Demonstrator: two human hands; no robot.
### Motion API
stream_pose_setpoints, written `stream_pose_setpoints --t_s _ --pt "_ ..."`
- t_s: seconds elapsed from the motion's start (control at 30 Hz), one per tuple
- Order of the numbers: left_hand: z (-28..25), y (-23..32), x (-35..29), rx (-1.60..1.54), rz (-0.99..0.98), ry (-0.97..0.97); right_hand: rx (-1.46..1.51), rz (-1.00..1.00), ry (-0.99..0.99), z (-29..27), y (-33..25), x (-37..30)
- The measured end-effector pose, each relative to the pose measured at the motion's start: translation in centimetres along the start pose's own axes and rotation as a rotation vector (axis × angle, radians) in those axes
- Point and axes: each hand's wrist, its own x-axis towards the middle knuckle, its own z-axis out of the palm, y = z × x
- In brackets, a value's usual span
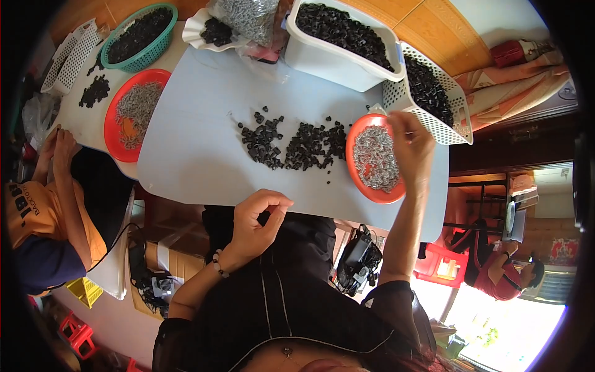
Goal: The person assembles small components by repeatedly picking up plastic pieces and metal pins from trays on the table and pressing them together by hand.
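My left hand (pixel 257 224) is just in front of the table's near edge, thumb and forefinger pinched together; anything between them is too small to make out. My right hand (pixel 414 146) is raised over the right rim of a red plate (pixel 351 162), its fingers curled and close together, their tips partly hidden. Small silver metal pieces (pixel 375 158), screw-like in shape, fill that plate. Left of it, small black plastic parts (pixel 310 146) lie loose in two heaps on the pale blue table (pixel 198 142).
Behind stand a white tub (pixel 338 71) and a white perforated basket (pixel 460 124), both holding black parts. A bag of silver pieces (pixel 245 18) lies at the back. On the left are another red plate (pixel 111 133), a green basket (pixel 139 56) and a seated co-worker (pixel 56 217).
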Motion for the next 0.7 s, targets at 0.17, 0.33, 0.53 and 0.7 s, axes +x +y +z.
stream_pose_setpoints --t_s 0.17,0.33,0.53,0.7 --pt "-0.5 0.1 0.5 -0.050 -0.011 -0.058 0.042 -0.137 -0.294 6.3 -2.5 -5.5" --pt "-0.7 -0.4 0.3 -0.164 -0.098 -0.039 -0.016 -0.255 -0.350 8.5 -3.1 -6.8" --pt "-1.0 -0.2 0.3 -0.202 -0.142 -0.040 -0.076 -0.442 -0.364 9.7 -4.2 -6.2" --pt "-1.3 0.4 0.6 -0.243 -0.208 -0.037 -0.087 -0.490 -0.358 12.3 -4.2 -5.7"
